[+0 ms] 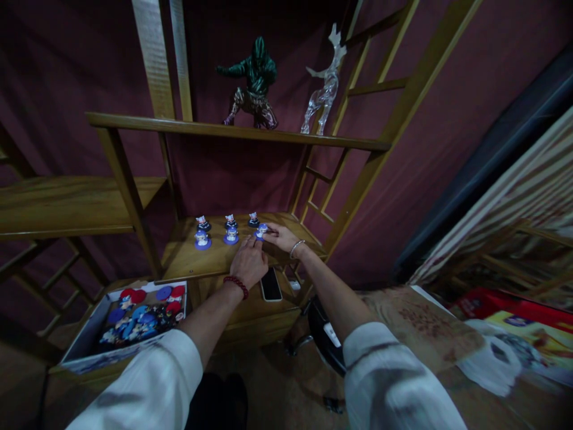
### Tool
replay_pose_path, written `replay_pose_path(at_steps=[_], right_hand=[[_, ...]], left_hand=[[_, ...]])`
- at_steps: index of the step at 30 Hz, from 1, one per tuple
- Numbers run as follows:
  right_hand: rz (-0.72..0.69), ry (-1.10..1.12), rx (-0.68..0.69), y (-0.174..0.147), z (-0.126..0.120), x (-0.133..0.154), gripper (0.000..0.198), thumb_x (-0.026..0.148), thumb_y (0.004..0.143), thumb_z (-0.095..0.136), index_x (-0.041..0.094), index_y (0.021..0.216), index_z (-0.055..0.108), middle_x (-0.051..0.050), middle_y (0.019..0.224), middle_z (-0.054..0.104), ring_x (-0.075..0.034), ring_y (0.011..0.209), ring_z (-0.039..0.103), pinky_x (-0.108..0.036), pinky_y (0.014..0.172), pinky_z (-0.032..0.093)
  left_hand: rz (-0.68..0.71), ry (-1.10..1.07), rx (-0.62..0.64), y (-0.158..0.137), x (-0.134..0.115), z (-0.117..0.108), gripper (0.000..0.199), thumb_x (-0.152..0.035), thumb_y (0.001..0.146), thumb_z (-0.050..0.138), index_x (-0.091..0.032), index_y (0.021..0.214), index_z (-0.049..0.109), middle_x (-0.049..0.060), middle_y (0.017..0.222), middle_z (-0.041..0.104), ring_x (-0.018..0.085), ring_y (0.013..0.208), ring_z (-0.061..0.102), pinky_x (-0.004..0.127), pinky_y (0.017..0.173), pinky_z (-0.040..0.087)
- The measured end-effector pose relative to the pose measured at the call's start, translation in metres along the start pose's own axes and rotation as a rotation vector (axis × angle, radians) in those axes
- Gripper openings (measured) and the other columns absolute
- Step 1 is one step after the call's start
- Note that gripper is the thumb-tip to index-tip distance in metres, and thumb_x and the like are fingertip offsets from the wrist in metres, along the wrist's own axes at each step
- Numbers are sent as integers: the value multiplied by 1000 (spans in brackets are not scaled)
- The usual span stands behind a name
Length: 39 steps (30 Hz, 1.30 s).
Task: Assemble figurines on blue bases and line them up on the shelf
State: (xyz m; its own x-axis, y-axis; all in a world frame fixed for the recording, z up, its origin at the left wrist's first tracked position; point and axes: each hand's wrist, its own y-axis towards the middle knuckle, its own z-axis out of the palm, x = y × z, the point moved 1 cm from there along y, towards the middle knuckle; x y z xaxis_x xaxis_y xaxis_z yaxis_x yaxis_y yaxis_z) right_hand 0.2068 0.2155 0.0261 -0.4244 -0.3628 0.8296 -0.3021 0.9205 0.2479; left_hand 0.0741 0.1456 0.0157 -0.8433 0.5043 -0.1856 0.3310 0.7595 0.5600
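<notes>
My right hand (281, 238) pinches a small purple-and-white figurine (261, 230) on a round base at the right end of the front row. My left hand (249, 260) is just in front, its fingers reaching over the shelf edge to the base; whether they touch it I cannot make out. Left of them stand a second purple figurine (231, 235) and a third (202, 239). Behind is a row of three white-headed figurines on dark bases: left (203, 223), middle (230, 221) and right (253, 219).
A white box (74, 358) of mixed red, blue and purple figurines sits lower left. Below my hands lies a phone (271, 285). On the upper shelf (201, 128) are a dark green crouching statue (257, 80) and a clear deer (324, 89). A black chair (320, 334) stands below right.
</notes>
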Motion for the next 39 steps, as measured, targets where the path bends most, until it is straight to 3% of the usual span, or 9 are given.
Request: replay_pose_path(at_steps=[8, 19, 31, 35, 39], right_hand=[[44, -113, -51, 7, 1, -7, 30, 39, 63, 58, 16, 83, 60, 3, 70, 58, -10, 61, 48, -23, 62, 40], [51, -47, -82, 9, 3, -15, 37, 41, 61, 61, 16, 88, 60, 0, 79, 61, -12, 68, 52, -26, 69, 42], [47, -233, -120, 10, 1, -14, 40, 49, 60, 59, 16, 83, 61, 4, 59, 53, -7, 48, 37, -21, 49, 34], [48, -227, -109, 9, 2, -13, 38, 48, 61, 59, 16, 81, 60, 4, 61, 53, -8, 51, 41, -22, 52, 37], [26, -138, -79, 9, 1, -16, 32, 39, 64, 60, 18, 88, 60, 1, 80, 61, -12, 71, 54, -26, 68, 43]], left_hand=[[-5, -6, -2, 1, -1, -2, 30, -16, 76, 39, -5, 100, 52, 17, 112, 53, 21, 110, 42, 34, 97, 30], [33, -7, 0, 2, 0, -3, 29, -16, 75, 38, -5, 99, 52, 17, 110, 53, 22, 108, 43, 37, 95, 30], [47, 5, -4, 2, 0, -4, 28, -16, 74, 39, -7, 97, 52, 15, 105, 54, 21, 104, 44, 33, 92, 33], [35, 8, -24, 1, 0, -3, 28, -17, 75, 40, -6, 97, 53, 14, 104, 54, 21, 103, 44, 31, 92, 33], [13, -13, -13, 0, 0, -3, 27, -17, 76, 39, -7, 97, 52, 15, 107, 54, 21, 105, 44, 34, 93, 33]])
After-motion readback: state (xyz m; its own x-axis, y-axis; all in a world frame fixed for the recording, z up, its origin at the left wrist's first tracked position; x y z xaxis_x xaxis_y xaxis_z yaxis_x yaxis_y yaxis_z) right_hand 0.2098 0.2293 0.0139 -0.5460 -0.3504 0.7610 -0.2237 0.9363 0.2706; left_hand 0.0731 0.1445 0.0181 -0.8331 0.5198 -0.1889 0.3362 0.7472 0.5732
